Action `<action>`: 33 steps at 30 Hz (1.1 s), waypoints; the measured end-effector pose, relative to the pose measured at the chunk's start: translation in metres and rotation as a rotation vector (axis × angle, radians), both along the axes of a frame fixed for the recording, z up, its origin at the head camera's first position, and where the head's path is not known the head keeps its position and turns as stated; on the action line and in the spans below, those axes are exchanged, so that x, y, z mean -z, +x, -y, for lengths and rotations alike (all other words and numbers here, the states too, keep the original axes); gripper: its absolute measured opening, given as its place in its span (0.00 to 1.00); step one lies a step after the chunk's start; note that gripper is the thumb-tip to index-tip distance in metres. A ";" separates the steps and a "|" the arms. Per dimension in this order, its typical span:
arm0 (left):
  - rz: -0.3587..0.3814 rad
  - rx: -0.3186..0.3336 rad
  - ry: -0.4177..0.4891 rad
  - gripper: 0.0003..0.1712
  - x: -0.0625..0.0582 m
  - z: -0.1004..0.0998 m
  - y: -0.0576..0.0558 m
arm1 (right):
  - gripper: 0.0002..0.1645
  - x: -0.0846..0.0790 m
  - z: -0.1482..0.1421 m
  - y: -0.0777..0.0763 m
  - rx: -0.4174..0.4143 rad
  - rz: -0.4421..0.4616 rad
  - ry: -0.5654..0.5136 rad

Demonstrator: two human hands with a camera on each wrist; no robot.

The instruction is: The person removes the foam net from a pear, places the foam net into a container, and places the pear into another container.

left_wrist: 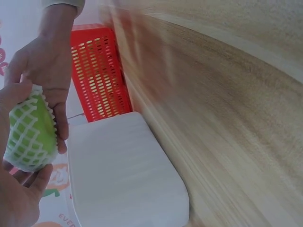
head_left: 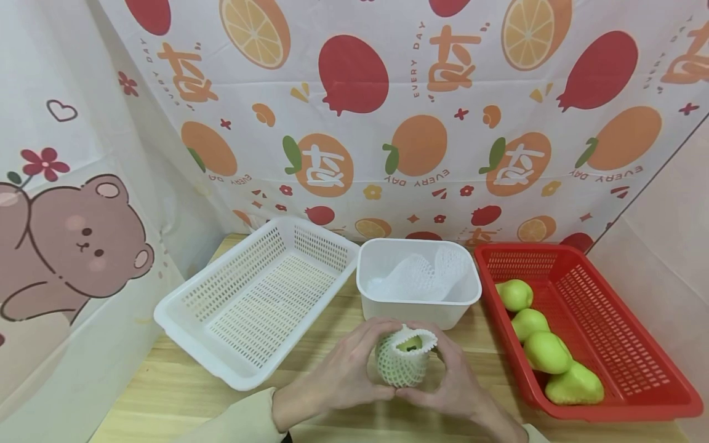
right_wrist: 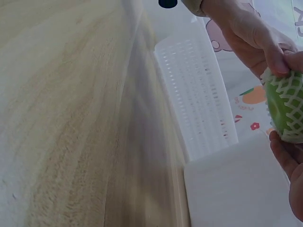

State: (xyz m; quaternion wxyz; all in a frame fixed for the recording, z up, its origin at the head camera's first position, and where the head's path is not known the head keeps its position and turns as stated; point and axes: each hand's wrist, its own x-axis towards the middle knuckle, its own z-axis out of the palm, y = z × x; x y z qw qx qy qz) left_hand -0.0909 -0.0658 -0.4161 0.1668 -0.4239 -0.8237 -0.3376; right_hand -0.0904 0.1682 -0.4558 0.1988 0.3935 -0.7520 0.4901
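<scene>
A green pear [head_left: 411, 343] in a white foam net [head_left: 401, 369] is held between both hands above the table's front middle. My left hand [head_left: 350, 364] curls round its left side, and my right hand [head_left: 453, 380] grips the right side, thumbs meeting in front. The net's collar flares at the top, baring part of the pear. In the left wrist view the pear [left_wrist: 33, 130] shows green through the mesh. The right wrist view cuts it off at the edge. Just behind the hands stands a white tub [head_left: 421, 307] with several white foam nets [head_left: 423, 277] inside.
To the left a white perforated basket [head_left: 188, 354] lies angled on the wooden table [head_left: 310, 424]. On the right, a red basket [head_left: 626, 320] holds several green pears [head_left: 548, 352] along its left side. A fruit-patterned curtain [head_left: 354, 154] hangs behind the containers.
</scene>
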 end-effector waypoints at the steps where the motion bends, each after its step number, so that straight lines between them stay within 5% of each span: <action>1: 0.007 0.005 0.002 0.59 0.000 0.000 0.000 | 0.54 0.000 0.000 -0.001 -0.011 -0.001 -0.014; 7: 0.005 0.019 -0.010 0.59 -0.001 0.001 0.000 | 0.53 0.003 0.000 -0.004 -0.036 -0.031 -0.060; 18: 0.037 -0.012 -0.077 0.77 -0.011 0.019 0.000 | 0.56 0.000 -0.012 0.001 0.046 -0.019 -0.008; 27: -0.003 -0.019 -0.111 0.79 -0.021 0.033 -0.001 | 0.59 -0.017 -0.031 0.004 0.170 -0.015 0.218; 33: -0.010 -0.035 -0.120 0.77 -0.025 0.036 0.001 | 0.61 -0.032 -0.041 0.002 0.194 -0.112 0.347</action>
